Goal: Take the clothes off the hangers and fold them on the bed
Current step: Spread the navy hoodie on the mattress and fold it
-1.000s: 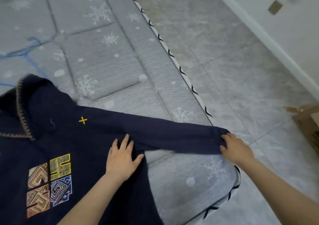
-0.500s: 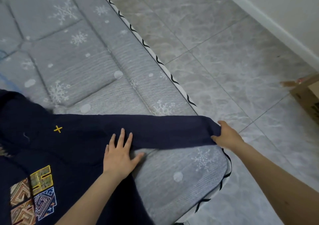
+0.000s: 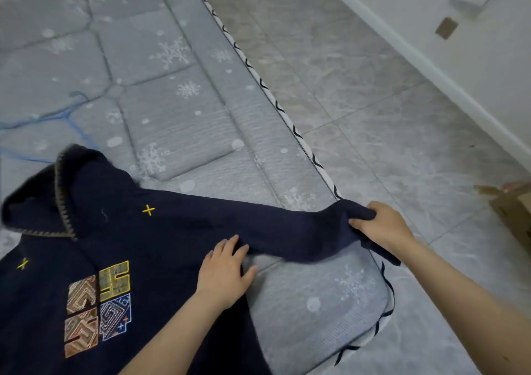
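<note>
A navy hooded sweater with embroidered square patches on its chest lies front-up on the grey snowflake mattress. Its sleeve stretches right toward the mattress corner. My left hand presses flat, fingers straight, at the sleeve's base by the armpit. My right hand grips the bunched cuff end, lifted slightly off the bed at the mattress edge. A blue hanger lies on the mattress beyond the hood.
The mattress edge with black-and-white piping runs diagonally; grey tiled floor lies to its right. A cardboard box sits on the floor at the right edge, below a white wall and baseboard.
My right hand has closed around the cuff and bunched it, lifting the sleeve end a little. The left hand stays pressed at the sleeve's base. The view has shifted.
</note>
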{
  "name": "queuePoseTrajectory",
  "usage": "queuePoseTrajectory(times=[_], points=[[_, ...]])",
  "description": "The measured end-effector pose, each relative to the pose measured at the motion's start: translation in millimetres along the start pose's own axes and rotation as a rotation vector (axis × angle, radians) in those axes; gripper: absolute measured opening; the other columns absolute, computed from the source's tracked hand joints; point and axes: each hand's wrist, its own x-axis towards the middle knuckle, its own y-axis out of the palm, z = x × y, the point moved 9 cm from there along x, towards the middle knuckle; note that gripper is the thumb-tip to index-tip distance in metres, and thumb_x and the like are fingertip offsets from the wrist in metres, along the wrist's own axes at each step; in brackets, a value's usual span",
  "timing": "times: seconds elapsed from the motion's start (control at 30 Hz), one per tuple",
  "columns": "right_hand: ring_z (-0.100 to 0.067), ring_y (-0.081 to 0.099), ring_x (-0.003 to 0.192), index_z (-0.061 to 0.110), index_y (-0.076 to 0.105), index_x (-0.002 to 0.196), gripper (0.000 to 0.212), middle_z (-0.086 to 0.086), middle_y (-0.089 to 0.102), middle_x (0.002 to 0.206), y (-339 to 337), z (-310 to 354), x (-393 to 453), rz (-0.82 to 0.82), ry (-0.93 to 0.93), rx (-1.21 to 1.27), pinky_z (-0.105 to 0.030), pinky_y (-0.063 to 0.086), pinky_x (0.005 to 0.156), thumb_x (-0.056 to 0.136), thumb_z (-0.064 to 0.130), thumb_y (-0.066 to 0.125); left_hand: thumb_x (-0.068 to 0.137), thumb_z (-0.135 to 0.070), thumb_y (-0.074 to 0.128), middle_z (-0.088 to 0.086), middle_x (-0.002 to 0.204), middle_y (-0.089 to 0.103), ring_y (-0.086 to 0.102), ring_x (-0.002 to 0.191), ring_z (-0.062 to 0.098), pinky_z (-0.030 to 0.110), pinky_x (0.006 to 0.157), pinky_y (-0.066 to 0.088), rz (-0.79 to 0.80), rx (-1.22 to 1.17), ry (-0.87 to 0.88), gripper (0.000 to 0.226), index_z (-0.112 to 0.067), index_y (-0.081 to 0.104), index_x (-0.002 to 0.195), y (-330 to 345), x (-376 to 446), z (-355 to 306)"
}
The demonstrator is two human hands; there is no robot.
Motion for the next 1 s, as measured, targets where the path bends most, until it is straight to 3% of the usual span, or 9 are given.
queuePoseTrajectory(times=[0.1,0.17,0.3,0.47,0.6,0.83,1.0], points=[[-0.022,0.064,0.074,0.015,0.056,0.081,0.022,-0.005,0.066,0.075,19.8,46.3,-16.9,0.123,-0.012,0.055,-0.032,0.049,0.065,0.074,0.029,0.072,0.088,-0.065,0.019,-0.002,0.157,0.015,0.010,0.144,0.019,0.037,0.117,0.015,0.032,0.077,0.040,0.069,-0.028,0.030,0.145,-4.3,-25.6,19.2],[-0.020,0.061,0.076,0.016,0.057,0.082,0.023,-0.004,0.065,0.082,37.7,76.0,-31.3,0.199,-0.027,0.044,-0.030,0.045,0.063,0.073,0.029,0.074,0.093,-0.060,0.025,-0.002,0.155,0.021,0.014,0.143,0.019,0.037,0.115,0.020,0.030,0.054,0.011,0.061,-0.027,0.034,0.144,-9.7,-39.8,41.4],[-0.014,0.054,0.070,0.013,0.054,0.083,0.024,-0.002,0.059,0.080,79.0,141.4,-70.1,0.269,-0.065,0.030,-0.027,0.036,0.055,0.077,0.026,0.073,0.095,-0.055,0.033,-0.004,0.145,0.036,0.029,0.135,0.017,0.034,0.107,0.032,-0.002,-0.027,-0.062,0.053,-0.026,0.044,0.137,-22.3,-70.0,100.9],[-0.014,0.058,0.073,0.012,0.057,0.082,0.019,-0.003,0.062,0.083,146.7,225.7,-125.0,0.331,-0.163,0.119,-0.025,0.040,0.055,0.079,0.020,0.073,0.094,-0.054,0.037,-0.007,0.132,0.047,0.044,0.122,0.016,0.033,0.097,0.042,-0.029,-0.244,-0.202,0.046,-0.028,0.052,0.129,-23.1,-117.2,191.4],[-0.014,0.060,0.082,0.016,0.057,0.083,0.022,0.000,0.064,0.092,209.5,283.7,-165.9,0.374,-0.239,0.088,-0.024,0.043,0.062,0.077,0.026,0.075,0.095,-0.050,0.040,-0.009,0.128,0.049,0.045,0.118,0.014,0.033,0.094,0.043,-0.039,-0.476,-0.300,0.038,-0.032,0.054,0.125,-12.4,-158.3,264.6],[-0.011,0.056,0.083,0.015,0.057,0.096,0.030,0.006,0.059,0.090,315.5,365.9,-231.4,0.445,-0.353,-0.009,-0.028,0.044,0.073,0.078,0.032,0.073,0.095,-0.041,0.047,-0.010,0.114,0.057,0.052,0.108,0.007,0.028,0.097,0.041,-0.102,-0.788,-0.418,0.025,-0.031,0.063,0.112,5.6,-213.5,369.8],[-0.018,0.055,0.099,0.012,0.050,0.115,0.048,0.000,0.056,0.111,380.2,399.9,-261.5,0.489,-0.361,-0.056,-0.029,0.044,0.081,0.080,0.038,0.071,0.095,-0.039,0.048,-0.013,0.112,0.061,0.055,0.104,0.007,0.023,0.090,0.042,-0.124,-0.897,-0.508,0.023,-0.031,0.062,0.111,23.3,-240.8,427.7]])
